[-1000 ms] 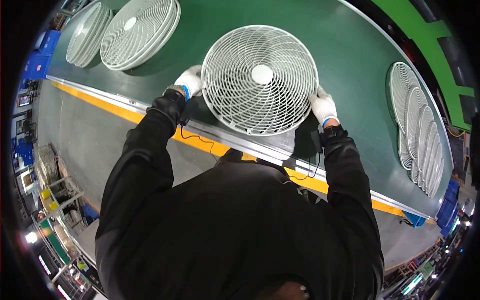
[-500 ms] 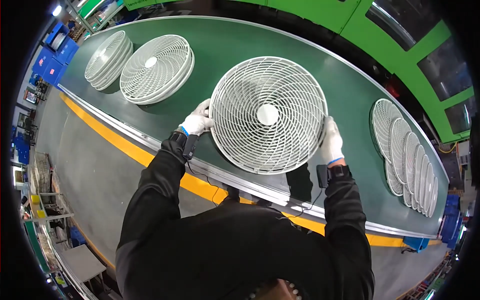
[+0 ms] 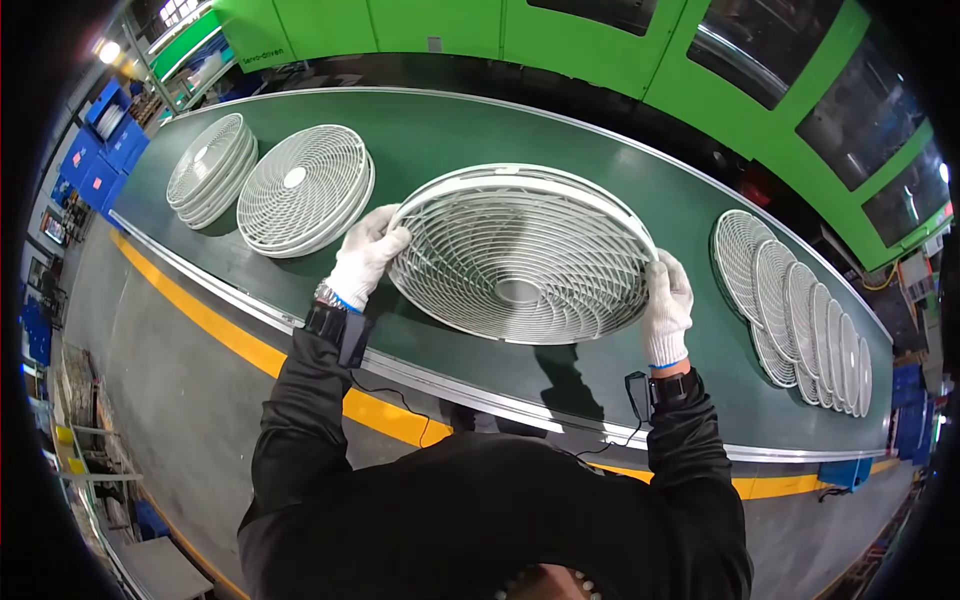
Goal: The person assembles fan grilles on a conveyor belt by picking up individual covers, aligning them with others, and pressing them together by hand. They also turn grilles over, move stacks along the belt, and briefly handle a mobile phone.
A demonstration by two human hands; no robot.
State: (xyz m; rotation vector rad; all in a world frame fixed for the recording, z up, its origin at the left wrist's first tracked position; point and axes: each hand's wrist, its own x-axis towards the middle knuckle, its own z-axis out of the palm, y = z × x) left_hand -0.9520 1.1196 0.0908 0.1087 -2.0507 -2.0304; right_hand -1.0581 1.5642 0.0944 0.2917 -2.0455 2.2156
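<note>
A round white fan grille [image 3: 518,292] is held tilted over the green conveyor belt, its hollow inner side and raised far rim showing. My left hand [image 3: 366,256], in a white glove, grips its left rim between thumb and fingers. On the opposite rim my right hand [image 3: 667,308], gloved alike, is closed with the thumb on the inside. Left of the held grille lies a stack of grilles [image 3: 304,190], and beyond it another grille stack [image 3: 207,168]. Some fingertips are hidden behind the rim.
The green belt [image 3: 480,385] has a metal edge along my side. Several overlapping grilles [image 3: 785,300] lie in a row at the right. A large green machine [image 3: 590,55] stands behind the belt. Blue crates [image 3: 100,150] are at the far left, and a yellow floor line [image 3: 395,418] runs below.
The grille has gone from lying face-up, centre cap showing, to tilted with its far rim raised and its hollow side visible. Both hands have kept hold of its rim. The view has shifted slightly.
</note>
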